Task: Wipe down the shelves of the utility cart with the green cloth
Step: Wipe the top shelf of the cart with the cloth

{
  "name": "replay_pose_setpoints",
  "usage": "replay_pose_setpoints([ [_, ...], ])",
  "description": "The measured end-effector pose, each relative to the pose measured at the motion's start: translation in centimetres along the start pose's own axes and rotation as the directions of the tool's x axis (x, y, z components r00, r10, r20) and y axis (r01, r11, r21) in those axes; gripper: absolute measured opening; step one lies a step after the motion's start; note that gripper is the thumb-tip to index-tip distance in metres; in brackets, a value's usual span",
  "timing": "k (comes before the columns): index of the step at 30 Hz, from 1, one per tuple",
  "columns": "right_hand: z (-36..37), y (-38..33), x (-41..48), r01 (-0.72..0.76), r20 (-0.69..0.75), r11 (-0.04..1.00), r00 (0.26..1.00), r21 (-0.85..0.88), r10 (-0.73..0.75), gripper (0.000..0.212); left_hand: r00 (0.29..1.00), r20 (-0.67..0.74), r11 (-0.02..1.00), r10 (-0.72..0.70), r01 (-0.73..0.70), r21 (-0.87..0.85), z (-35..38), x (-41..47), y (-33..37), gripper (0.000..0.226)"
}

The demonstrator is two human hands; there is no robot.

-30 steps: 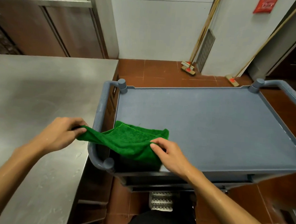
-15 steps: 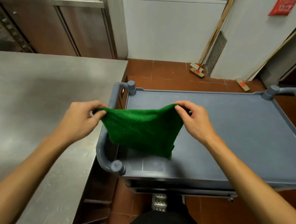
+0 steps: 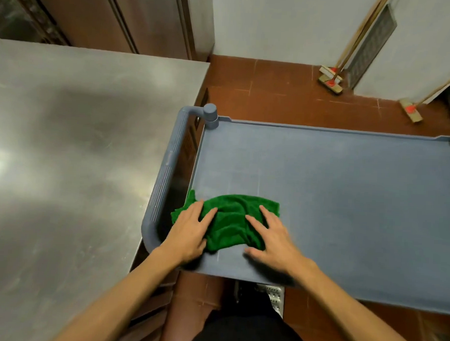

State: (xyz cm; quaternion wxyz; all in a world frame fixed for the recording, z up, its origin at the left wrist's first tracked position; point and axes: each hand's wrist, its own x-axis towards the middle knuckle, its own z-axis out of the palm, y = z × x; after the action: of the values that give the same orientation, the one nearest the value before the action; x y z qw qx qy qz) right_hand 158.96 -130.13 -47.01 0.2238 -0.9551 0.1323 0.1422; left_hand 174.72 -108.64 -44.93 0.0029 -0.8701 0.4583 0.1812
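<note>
Green cloth [image 3: 229, 222] under my 2 palms — left hand [image 3: 189, 233] and right hand [image 3: 275, 238] press flat, fingers straight and slightly spread, pinning it on the cart's top shelf [image 3: 347, 202] near the handle [image 3: 163, 180] — probably for even wiping pressure.

rumpled green cloth [image 3: 231, 223] on cart shelf [image 3: 347, 202]
</note>
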Motion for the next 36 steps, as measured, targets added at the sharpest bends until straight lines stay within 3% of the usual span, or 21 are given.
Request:
replay_pose_setpoints([
  [3,1.8,-0.3,0.6,0.013,-0.101,0.992,0.995,-0.124,-0.026,0.074,0.994,0.099,0.994,-0.050,0.040,0.101,0.1,1.5,0.6,0.094],
  [7,2.9,0.7,1.5,0.049,-0.251,0.996,0.966,-0.074,-0.066,0.062,0.995,0.070,0.978,-0.073,0.058,0.201,-0.3,3.3,0.4,0.094],
  [15,-0.2,2.7,6.7,0.111,-0.287,0.994,0.953,0.020,-0.100,0.078,0.997,-0.050,0.997,-0.065,0.067,0.030,-2.0,7.4,-0.8,0.062],
  [18,-1.8,3.4,9.1,0.092,-0.344,0.991,0.937,0.094,-0.054,0.071,0.993,-0.070,0.995,-0.098,0.096,-0.039,-3.3,9.8,-1.0,0.050],
  [23,-6.3,5.2,14.3,0.054,-0.462,0.986,0.886,0.156,0.024,0.065,0.962,-0.223,0.982,-0.154,0.123,-0.146,-6.6,15.3,-0.7,0.040],
  [28,-8.8,7.0,18.7,-0.059,-0.391,0.985,0.913,0.162,0.119,0.062,0.950,-0.236,0.970,-0.203,0.161,-0.184,-8.0,20.3,0.1,0.040],
  [36,-5.9,6.8,16.1,-0.059,-0.311,0.990,0.945,0.125,0.096,0.078,0.953,-0.175,0.948,-0.246,0.198,-0.250,-4.4,18.3,0.4,0.040],
])
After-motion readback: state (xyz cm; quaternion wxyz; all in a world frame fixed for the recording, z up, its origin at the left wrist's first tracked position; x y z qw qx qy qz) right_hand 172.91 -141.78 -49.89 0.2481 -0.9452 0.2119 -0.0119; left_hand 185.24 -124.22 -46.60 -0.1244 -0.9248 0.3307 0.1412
